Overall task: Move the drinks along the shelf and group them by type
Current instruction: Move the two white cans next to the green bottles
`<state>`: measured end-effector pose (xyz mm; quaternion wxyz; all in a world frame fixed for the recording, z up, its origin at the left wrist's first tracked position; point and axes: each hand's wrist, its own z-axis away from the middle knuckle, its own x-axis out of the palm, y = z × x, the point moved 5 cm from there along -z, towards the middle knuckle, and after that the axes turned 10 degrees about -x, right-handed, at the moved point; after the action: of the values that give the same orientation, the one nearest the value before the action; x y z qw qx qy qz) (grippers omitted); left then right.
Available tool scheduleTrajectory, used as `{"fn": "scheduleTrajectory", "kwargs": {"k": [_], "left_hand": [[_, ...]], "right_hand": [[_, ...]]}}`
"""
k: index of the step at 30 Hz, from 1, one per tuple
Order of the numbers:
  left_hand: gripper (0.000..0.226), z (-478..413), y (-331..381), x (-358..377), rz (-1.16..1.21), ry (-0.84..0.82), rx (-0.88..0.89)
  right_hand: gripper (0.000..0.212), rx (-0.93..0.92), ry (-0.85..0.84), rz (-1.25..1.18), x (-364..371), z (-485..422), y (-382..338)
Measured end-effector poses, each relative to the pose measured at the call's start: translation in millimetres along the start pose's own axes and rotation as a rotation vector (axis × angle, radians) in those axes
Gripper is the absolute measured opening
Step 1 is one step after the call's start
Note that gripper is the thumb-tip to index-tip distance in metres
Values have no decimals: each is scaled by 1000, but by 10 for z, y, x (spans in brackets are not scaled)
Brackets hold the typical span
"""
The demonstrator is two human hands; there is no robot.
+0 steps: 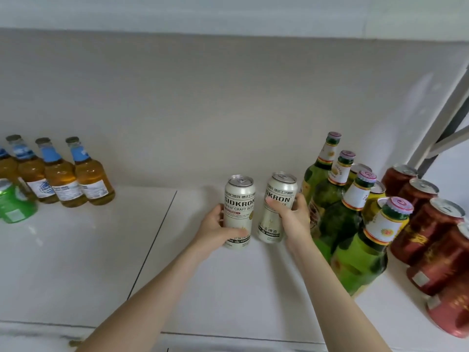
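Upright in the middle of the white shelf (101,262), side by side and almost touching: a tall white aluminium can (238,212) with black lettering, and a second white can (278,207) of the same kind to its right. First can gripped from its left side by the left hand (215,229), thumb across the lower front, fingers curled round the back. Second can gripped from its right side by the right hand (291,217), thumb over the label, fingers wrapped round the far flank. Both long axes vertical; bases on the shelf or barely above it, cannot tell which.

Just right of the right hand, nearly against the knuckles: a cluster of green glass bottles (330,199) with pink caps, then dark red cans (426,224) beyond. Well apart on the far left: amber glass bottles (63,174) with blue neck labels, and one green can (12,204).

Probably placing the pair as one group. Open shelf only to the left, so safer to shift that way, keeping the right knuckles off the green bottles, easy to topple.
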<state>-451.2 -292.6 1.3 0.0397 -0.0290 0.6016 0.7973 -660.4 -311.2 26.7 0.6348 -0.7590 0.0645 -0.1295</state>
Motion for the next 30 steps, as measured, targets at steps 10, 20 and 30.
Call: {"fn": "scheduleTrajectory", "kwargs": {"k": [10, 20, 30], "left_hand": [[80, -327, -40, 51, -2, 6, 33], [82, -361, -78, 14, -4, 18, 59], [82, -333, -157, 0, -30, -38, 78]], "right_hand": [[56, -71, 13, 26, 118, -440, 203], [65, -114, -87, 35, 172, -526, 359], [76, -54, -78, -1, 91, -369, 333]]}}
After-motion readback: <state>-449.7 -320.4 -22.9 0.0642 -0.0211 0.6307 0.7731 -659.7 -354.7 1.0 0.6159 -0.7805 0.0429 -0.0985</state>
